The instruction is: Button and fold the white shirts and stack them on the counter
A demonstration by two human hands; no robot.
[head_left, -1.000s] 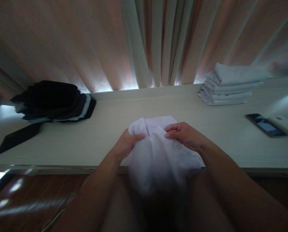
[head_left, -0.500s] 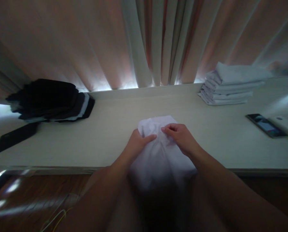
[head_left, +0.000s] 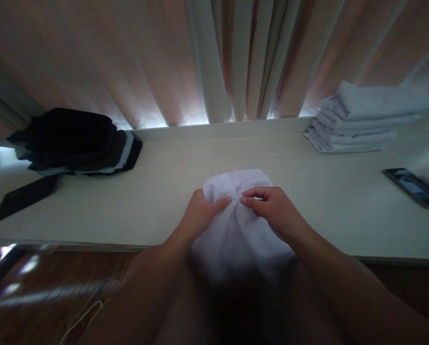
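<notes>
A white garment [head_left: 236, 225] lies bunched on the pale table [head_left: 164, 191] and hangs over its near edge toward me. My left hand [head_left: 200, 215] grips the cloth from the left, thumb pressed on top. My right hand [head_left: 272, 211] pinches the same cloth from the right, its fingers curled. Thumb and fingertips of the two hands almost meet at the middle of the garment, near what looks like a small button. The lower part of the garment is dark and blurred between my forearms.
A pile of dark folded clothes [head_left: 74, 143] sits at the back left, with a flat black object [head_left: 23, 197] in front of it. A stack of white folded clothes [head_left: 365, 120] stands at the back right. A phone [head_left: 413, 187] lies at the right edge. Curtains [head_left: 214, 57] hang behind.
My hands have drawn together on the white garment, from apart at its shoulders to nearly touching at its middle. The view has shifted slightly left.
</notes>
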